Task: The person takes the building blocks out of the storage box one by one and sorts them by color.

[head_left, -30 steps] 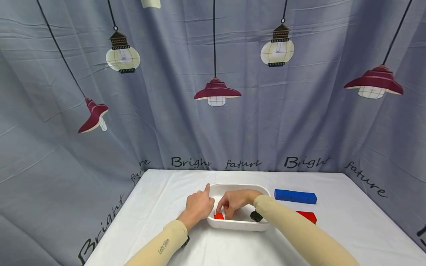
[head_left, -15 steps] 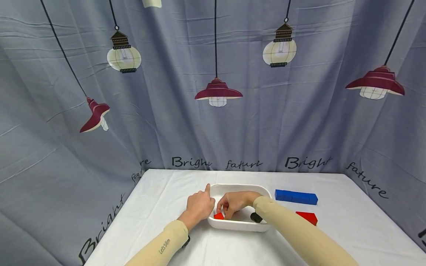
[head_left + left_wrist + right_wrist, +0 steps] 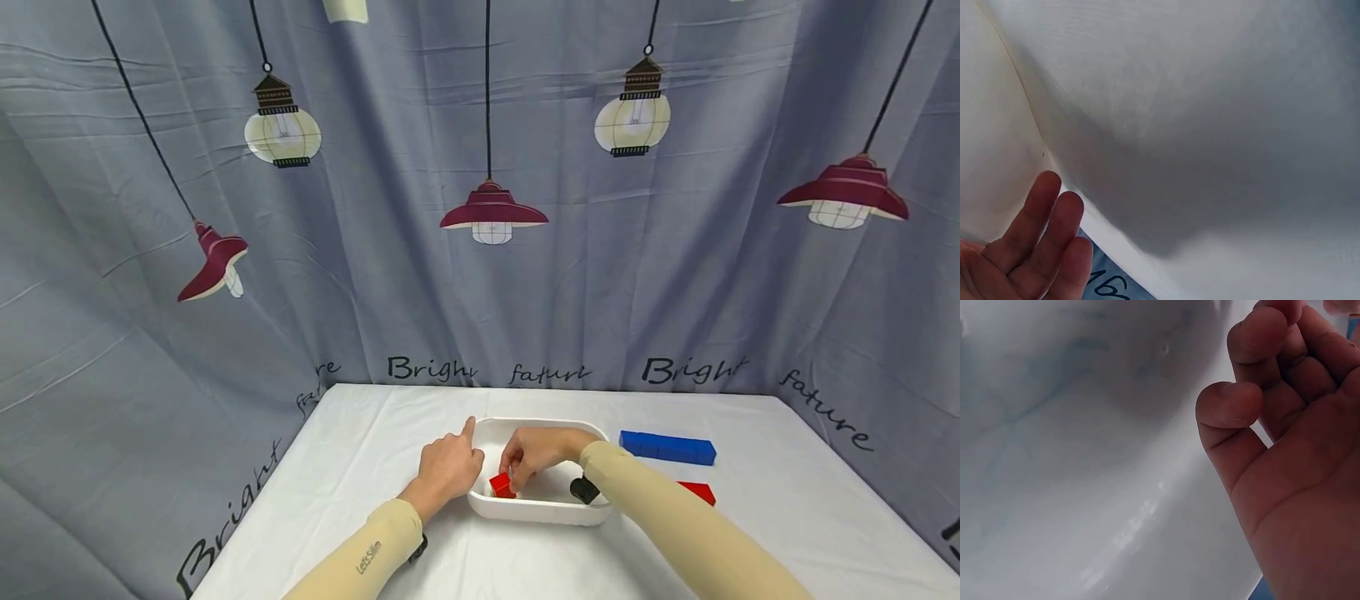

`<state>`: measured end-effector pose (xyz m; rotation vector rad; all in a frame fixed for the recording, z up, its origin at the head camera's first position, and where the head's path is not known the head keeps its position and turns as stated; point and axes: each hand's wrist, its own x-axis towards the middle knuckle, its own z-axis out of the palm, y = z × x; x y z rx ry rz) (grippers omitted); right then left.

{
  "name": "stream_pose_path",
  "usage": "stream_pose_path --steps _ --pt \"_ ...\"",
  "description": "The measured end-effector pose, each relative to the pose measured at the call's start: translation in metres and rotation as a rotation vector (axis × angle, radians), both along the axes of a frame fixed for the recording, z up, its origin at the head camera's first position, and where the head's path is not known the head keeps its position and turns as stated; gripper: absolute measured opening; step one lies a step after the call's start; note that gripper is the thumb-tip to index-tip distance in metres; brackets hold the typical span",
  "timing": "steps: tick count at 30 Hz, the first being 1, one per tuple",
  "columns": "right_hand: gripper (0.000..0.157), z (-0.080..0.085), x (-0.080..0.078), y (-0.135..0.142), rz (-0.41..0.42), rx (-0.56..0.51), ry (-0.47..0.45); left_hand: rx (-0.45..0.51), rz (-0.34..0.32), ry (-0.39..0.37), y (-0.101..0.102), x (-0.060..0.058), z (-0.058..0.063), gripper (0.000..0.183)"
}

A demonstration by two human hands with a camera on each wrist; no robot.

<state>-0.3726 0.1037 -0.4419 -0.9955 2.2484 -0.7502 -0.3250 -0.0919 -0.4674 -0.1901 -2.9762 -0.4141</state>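
A white plastic tub (image 3: 540,513) stands on the table in the head view. My left hand (image 3: 447,463) grips its left rim, thumb at the edge and index finger stretched forward; in the left wrist view several fingers (image 3: 1063,244) lie loosely bent near white surfaces. Inside the tub, my right hand (image 3: 542,454) pinches a small red block (image 3: 502,485) near the left front corner, the block tilted. In the right wrist view the curled fingers (image 3: 1229,409) show over the tub's pale inner surface (image 3: 1116,506), and the block is out of sight.
Right of the tub, a row of blue blocks (image 3: 667,447) lies on the white tablecloth (image 3: 787,492). Nearer, a red piece (image 3: 699,492) is partly hidden by the right sleeve (image 3: 660,517). A grey curtain (image 3: 375,275) with printed lamps hangs behind the table.
My right hand has risen slightly and shifted a little right, with the red block turned and raised between its fingers. The left hand keeps its place at the tub's rim.
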Motion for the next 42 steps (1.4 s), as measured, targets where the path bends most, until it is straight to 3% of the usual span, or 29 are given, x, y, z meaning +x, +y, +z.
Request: stream_pose_path --steps 8,16,29,42 --pt "0.013 0.012 0.002 0.015 -0.043 0.013 0.013 0.051 -0.030 0.065 0.000 0.001 -0.004 0.059" --pt "0.016 0.026 0.004 0.033 -0.067 0.003 0.043 0.066 -0.022 0.048 0.000 0.001 -0.005 0.056" --pt "0.018 0.045 0.009 0.073 -0.186 -0.035 0.041 0.055 -0.036 0.052 -0.003 0.002 -0.003 0.058" --pt "0.021 0.058 0.021 0.119 -0.276 -0.044 0.109 0.055 -0.045 0.057 -0.001 0.002 -0.001 0.059"
